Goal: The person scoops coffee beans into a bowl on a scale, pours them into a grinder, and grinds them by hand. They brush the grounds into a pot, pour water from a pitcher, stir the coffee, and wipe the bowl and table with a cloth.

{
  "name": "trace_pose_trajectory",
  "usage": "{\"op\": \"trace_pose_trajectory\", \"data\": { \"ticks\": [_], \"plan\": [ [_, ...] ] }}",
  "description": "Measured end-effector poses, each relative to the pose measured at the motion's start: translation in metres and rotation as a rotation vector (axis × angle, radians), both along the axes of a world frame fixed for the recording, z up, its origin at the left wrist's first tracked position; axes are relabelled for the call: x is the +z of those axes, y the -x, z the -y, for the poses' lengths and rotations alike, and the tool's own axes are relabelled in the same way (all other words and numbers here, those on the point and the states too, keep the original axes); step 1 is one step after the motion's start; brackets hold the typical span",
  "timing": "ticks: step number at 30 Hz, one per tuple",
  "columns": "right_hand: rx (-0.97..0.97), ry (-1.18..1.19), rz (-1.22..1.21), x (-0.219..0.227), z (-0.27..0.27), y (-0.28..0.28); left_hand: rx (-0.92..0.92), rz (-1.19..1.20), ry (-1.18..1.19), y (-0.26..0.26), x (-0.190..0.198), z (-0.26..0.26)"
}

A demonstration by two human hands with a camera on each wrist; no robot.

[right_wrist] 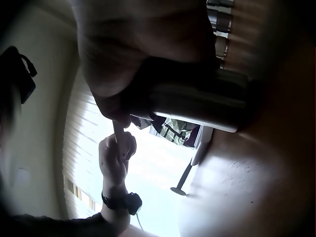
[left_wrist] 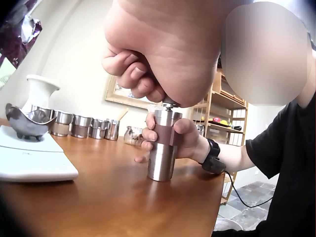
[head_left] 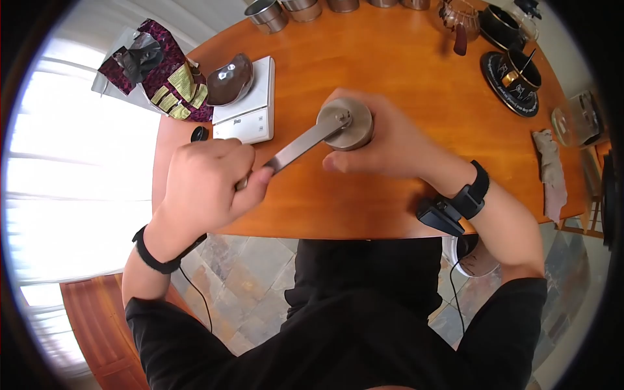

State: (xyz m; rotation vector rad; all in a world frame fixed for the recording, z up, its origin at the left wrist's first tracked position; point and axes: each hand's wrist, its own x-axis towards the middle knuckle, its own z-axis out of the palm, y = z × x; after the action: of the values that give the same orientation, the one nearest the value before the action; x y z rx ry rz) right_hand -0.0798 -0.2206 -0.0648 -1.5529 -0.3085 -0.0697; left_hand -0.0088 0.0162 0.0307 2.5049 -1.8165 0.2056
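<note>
Two hands are working one grinder (head_left: 348,125) that is standing upright on the desk (head_left: 403,71). The right hand (head_left: 383,140) is wrapping its fingers round the grinder's steel body, holding it against the wood. The left hand (head_left: 205,185) is clenching the end of the crank (head_left: 302,144), which is reaching out from the grinder's top. A scale (head_left: 250,107) carrying a dark bowl (head_left: 229,80) is sitting just beyond the left hand.

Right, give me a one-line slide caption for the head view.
Right hand steadies a steel hand grinder on the wooden table while the left hand grips its crank handle.
</note>
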Motion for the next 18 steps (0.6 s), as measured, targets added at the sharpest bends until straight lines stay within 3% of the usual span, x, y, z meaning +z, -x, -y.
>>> {"op": "trace_pose_trajectory", "data": {
  "ticks": [3, 7, 10, 13, 16, 18],
  "plan": [
    [0.005, -0.01, -0.009, 0.0, 0.006, 0.003, 0.185, 0.058, -0.024, -0.018, 0.004, 0.017],
    [-0.015, 0.094, 0.048, 0.001, 0.009, 0.004, 0.24, 0.075, 0.004, -0.053, 0.003, 0.051],
    [-0.043, 0.046, 0.05, -0.004, 0.01, 0.004, 0.332, 0.011, -0.096, -0.06, 0.012, 0.087],
    [0.003, -0.016, -0.127, 0.005, 0.017, 0.008, 0.299, 0.075, -0.135, -0.074, 0.01, 0.11],
    [-0.074, 0.122, 0.086, -0.002, 0.007, 0.006, 0.202, -0.029, -0.053, -0.072, 0.01, 0.137],
    [-0.007, 0.104, 0.033, 0.001, 0.0, 0.007, 0.034, -0.018, -0.066, -0.059, 0.011, 0.162]
  ]
}}
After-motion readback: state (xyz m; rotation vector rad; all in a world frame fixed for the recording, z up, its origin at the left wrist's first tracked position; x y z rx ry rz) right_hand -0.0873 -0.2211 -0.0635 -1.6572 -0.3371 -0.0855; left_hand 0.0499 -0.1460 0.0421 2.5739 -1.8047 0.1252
